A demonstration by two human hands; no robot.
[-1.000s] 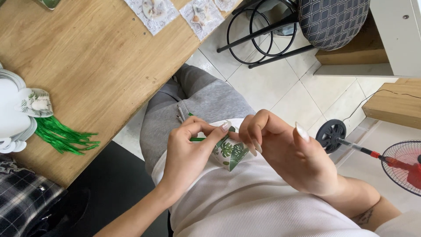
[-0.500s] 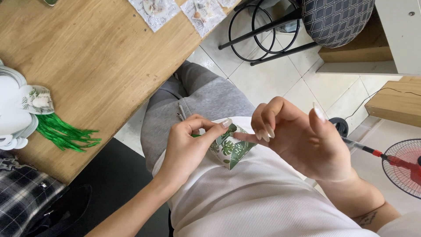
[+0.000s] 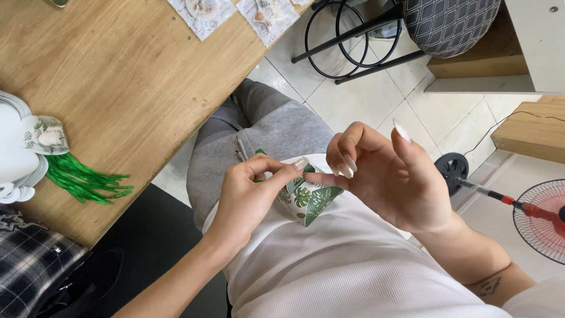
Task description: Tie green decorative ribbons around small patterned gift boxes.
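Green-leafed paper piece [image 3: 311, 200] at frame centre, pinched by left hand [image 3: 250, 197] and right hand [image 3: 382, 176] fingers; right fingers now spread wider; table [image 3: 135, 88] edge near, upper left.

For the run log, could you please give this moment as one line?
left hand: pinches leaf-print paper piece | right hand: fingertips on it | green strips: on wooden table

The left hand [image 3: 250, 197] hides much of the leaf-printed paper piece [image 3: 312, 200]; beside it, the red fan [image 3: 544, 221] is cut off.

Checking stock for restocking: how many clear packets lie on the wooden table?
2 clear packets, side by side at the table's far edge: one, one. More may lie beyond the frame.
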